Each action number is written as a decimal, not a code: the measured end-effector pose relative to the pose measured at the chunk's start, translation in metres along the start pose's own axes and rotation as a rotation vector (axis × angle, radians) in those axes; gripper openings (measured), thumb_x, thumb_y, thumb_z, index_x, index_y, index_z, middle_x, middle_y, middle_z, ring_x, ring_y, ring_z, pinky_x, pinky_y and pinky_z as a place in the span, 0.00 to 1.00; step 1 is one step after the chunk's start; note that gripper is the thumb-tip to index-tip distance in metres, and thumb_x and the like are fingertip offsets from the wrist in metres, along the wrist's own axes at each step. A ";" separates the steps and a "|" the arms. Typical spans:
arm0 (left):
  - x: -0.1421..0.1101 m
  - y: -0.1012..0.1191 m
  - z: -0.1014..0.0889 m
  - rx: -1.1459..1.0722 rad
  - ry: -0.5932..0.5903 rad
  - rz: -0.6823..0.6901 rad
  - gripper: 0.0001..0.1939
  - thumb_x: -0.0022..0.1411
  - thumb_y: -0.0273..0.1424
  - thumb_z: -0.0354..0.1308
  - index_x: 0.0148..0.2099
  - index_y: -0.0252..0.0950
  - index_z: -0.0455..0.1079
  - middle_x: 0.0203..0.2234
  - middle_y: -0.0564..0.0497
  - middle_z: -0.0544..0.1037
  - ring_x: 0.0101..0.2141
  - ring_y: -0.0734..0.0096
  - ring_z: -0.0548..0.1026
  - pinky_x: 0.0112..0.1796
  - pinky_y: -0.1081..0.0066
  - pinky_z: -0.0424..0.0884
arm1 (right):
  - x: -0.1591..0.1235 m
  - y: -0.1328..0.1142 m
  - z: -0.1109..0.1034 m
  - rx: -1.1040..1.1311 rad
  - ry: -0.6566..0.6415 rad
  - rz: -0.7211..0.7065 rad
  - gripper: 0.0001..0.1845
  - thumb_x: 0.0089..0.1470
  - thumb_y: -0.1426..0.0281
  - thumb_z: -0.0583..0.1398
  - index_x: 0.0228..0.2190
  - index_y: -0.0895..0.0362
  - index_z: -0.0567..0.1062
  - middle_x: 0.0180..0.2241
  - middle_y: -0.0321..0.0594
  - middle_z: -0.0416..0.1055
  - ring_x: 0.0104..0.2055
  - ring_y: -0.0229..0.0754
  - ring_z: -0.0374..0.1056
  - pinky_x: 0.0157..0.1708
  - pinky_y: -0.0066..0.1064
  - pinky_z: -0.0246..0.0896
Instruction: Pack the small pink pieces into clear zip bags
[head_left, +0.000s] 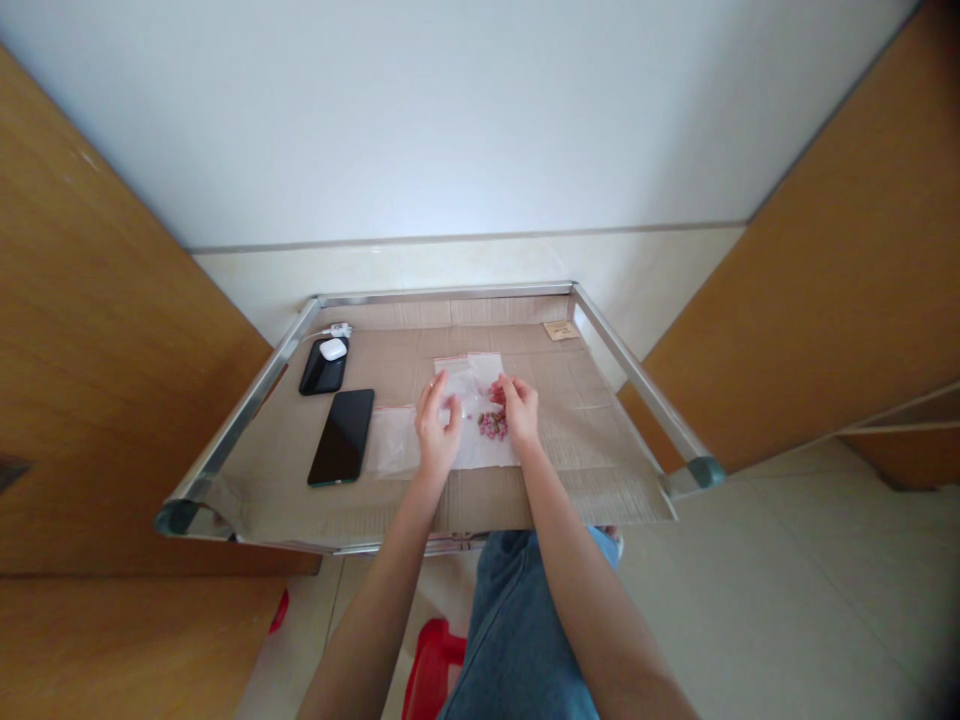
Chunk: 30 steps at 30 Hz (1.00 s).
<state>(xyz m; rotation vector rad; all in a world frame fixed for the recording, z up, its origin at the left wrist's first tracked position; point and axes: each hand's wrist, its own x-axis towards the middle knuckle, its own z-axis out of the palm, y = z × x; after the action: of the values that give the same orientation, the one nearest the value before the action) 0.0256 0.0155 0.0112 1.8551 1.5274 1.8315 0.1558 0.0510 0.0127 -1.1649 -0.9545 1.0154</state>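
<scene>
Left hand (pixel 437 425): thumb and fingers spread apart, over the clear bags (pixel 486 366).
Right hand (pixel 520 410): fingers curled, tips close together beside the pink buds (pixel 493 426); cannot tell whether any are pinched.
Buds: small loose heap on whitish plastic, between the hands, nearer the right.
Table (pixel 600 452): cardboard-covered, metal-railed.
Table's left side: large black phone (pixel 341 437); behind it, smaller dark phone (pixel 322 372) bearing white case (pixel 333 348).
Far right corner: tan paper slip (pixel 559 330).
</scene>
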 end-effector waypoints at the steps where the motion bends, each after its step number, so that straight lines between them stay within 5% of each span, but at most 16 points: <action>1: 0.000 0.000 0.000 -0.004 0.001 -0.002 0.20 0.60 0.30 0.52 0.55 0.38 0.64 0.49 0.43 0.72 0.50 0.64 0.69 0.52 0.58 0.66 | 0.000 -0.002 0.000 0.018 -0.003 0.012 0.18 0.47 0.55 0.56 0.19 0.57 0.71 0.20 0.37 0.68 0.22 0.36 0.62 0.25 0.27 0.58; 11: 0.006 0.005 0.000 -0.102 0.030 -0.058 0.14 0.59 0.33 0.54 0.48 0.36 0.69 0.46 0.43 0.73 0.48 0.64 0.71 0.49 0.60 0.67 | 0.003 -0.001 0.002 -0.121 -0.209 -0.145 0.15 0.49 0.57 0.57 0.28 0.55 0.75 0.27 0.36 0.73 0.32 0.38 0.66 0.33 0.27 0.59; 17: 0.012 0.005 -0.006 -0.111 -0.144 -0.044 0.11 0.60 0.33 0.53 0.44 0.38 0.69 0.42 0.45 0.75 0.44 0.66 0.73 0.45 0.62 0.71 | 0.004 -0.004 0.005 0.055 -0.251 -0.018 0.17 0.41 0.62 0.63 0.36 0.53 0.72 0.22 0.31 0.69 0.25 0.36 0.65 0.24 0.24 0.57; 21: 0.022 0.016 -0.019 0.108 -0.150 0.070 0.20 0.57 0.35 0.56 0.52 0.39 0.64 0.49 0.43 0.70 0.50 0.61 0.68 0.51 0.57 0.65 | 0.003 -0.008 0.006 0.172 -0.262 -0.014 0.13 0.40 0.66 0.64 0.32 0.55 0.73 0.22 0.30 0.69 0.22 0.32 0.62 0.22 0.22 0.55; 26: 0.030 0.035 -0.024 0.427 -0.402 0.201 0.36 0.48 0.42 0.64 0.58 0.40 0.59 0.56 0.39 0.63 0.53 0.47 0.64 0.51 0.50 0.60 | -0.002 -0.013 0.007 0.206 -0.362 0.058 0.11 0.40 0.67 0.64 0.31 0.55 0.75 0.22 0.32 0.70 0.22 0.31 0.62 0.22 0.22 0.56; 30: 0.027 0.035 -0.020 0.492 -0.496 0.212 0.39 0.48 0.43 0.63 0.61 0.40 0.55 0.55 0.38 0.64 0.50 0.47 0.67 0.47 0.53 0.65 | -0.008 -0.020 0.007 0.176 -0.447 0.134 0.13 0.41 0.65 0.63 0.32 0.56 0.76 0.22 0.33 0.71 0.19 0.32 0.61 0.16 0.22 0.51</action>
<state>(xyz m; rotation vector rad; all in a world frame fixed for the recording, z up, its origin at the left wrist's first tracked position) 0.0225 0.0065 0.0590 2.5200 1.7272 0.9666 0.1496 0.0427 0.0332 -0.8791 -1.1165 1.4770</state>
